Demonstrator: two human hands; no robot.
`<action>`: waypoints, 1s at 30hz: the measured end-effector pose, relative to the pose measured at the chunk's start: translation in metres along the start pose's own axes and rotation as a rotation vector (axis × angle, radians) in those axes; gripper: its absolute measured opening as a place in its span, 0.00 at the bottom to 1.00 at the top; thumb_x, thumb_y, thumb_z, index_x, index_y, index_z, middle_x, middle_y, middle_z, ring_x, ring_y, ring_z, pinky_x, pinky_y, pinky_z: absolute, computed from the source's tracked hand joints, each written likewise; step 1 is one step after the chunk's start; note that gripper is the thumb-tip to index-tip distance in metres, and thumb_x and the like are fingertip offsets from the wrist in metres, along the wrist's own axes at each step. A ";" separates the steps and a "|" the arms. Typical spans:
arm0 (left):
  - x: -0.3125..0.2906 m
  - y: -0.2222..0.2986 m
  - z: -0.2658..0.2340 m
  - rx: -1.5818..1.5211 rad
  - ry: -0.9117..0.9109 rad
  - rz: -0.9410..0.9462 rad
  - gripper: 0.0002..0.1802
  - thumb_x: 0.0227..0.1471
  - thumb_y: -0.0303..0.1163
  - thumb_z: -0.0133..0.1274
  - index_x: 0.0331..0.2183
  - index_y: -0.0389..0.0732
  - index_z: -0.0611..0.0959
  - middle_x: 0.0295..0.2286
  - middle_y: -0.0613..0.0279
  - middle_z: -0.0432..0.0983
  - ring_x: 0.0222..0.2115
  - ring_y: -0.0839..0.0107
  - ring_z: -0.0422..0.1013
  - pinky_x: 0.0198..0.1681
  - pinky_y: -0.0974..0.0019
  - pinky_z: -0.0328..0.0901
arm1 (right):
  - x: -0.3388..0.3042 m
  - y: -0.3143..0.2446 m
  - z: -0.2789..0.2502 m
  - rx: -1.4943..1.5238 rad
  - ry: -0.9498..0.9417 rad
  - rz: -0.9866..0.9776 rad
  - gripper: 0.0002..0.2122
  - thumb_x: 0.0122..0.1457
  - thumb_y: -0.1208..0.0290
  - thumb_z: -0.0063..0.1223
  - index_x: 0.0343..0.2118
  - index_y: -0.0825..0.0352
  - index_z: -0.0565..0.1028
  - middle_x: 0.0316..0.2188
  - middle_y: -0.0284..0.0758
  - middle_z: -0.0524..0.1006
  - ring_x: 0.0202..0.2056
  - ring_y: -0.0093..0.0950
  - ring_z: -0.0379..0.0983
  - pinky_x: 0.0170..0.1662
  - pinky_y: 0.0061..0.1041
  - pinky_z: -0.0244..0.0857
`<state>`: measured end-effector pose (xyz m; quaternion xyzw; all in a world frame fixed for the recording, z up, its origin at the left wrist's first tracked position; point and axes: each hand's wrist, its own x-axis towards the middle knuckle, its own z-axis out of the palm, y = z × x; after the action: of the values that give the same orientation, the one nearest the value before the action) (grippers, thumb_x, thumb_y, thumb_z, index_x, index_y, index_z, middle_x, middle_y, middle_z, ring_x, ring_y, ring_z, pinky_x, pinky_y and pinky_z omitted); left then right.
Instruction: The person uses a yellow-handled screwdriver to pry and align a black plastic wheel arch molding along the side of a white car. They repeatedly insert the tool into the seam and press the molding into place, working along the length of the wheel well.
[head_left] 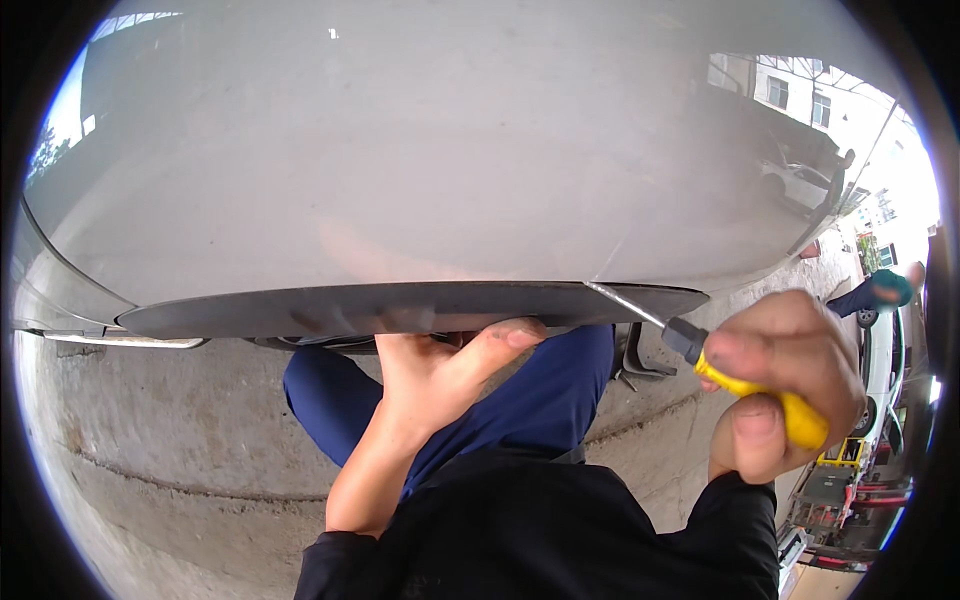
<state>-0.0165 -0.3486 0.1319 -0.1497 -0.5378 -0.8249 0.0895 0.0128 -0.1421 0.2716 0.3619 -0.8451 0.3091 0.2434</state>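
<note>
In front of me is a light silver car panel [400, 170] with a long dark grey trim strip [390, 303] along its lower edge. My left hand [435, 378] reaches up to the strip's bottom edge. Its thumb lies along that edge, while the fingers curl in behind the strip and are hidden. My right hand [785, 365] is wrapped round a screwdriver [685, 340] with a yellow handle, black collar and thin metal shaft. The shaft slants up to the left, its tip touching the seam between the strip's upper edge and the panel, right of my left hand.
Below is a stained concrete floor [180, 420] with a long crack. My knees in blue trousers [330, 400] are close under the strip. At the far right are a person in a green top [888, 288], a white car [880, 370] and red and black workshop equipment [835, 500].
</note>
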 end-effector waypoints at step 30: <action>-0.001 -0.004 0.000 -0.097 -0.002 0.050 0.09 0.49 0.26 0.67 0.29 0.31 0.83 0.25 0.60 0.81 0.27 0.73 0.76 0.34 0.69 0.72 | 0.025 -0.011 0.012 -0.061 -0.113 -0.213 0.07 0.52 0.73 0.53 0.28 0.71 0.77 0.13 0.30 0.70 0.12 0.20 0.64 0.14 0.19 0.55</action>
<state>-0.0169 -0.3471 0.1275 -0.1678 -0.4933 -0.8473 0.1023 0.0035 -0.1679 0.2836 0.4586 -0.8234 0.2349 0.2379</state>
